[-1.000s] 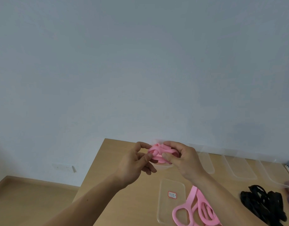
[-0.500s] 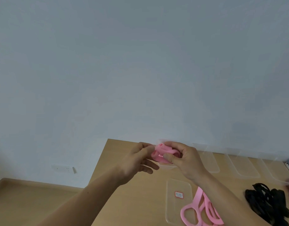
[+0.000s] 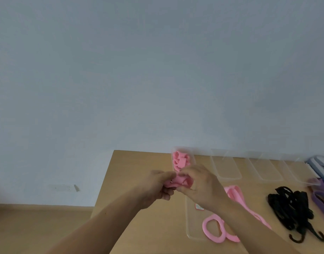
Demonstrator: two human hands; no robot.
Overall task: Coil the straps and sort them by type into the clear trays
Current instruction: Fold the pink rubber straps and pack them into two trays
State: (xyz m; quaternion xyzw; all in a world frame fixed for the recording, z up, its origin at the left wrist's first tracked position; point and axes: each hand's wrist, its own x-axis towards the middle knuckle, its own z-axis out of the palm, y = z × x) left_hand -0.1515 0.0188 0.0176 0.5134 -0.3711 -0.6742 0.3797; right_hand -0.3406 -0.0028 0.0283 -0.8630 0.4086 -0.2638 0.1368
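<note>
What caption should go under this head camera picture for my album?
Left hand and right hand hold a coiled pink strap in front of a clear tray of pink coils.

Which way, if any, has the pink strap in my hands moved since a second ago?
Yes. The pink strap has come toward you, uncovering the leftmost tray and its coils.

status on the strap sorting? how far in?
Early. Done: a few pink coils sit in the leftmost tray. In hand: left hand and right hand grip a pink strap. Left: loose pink straps, the black pile and purple straps lie unsorted; three other trays look empty.
</note>
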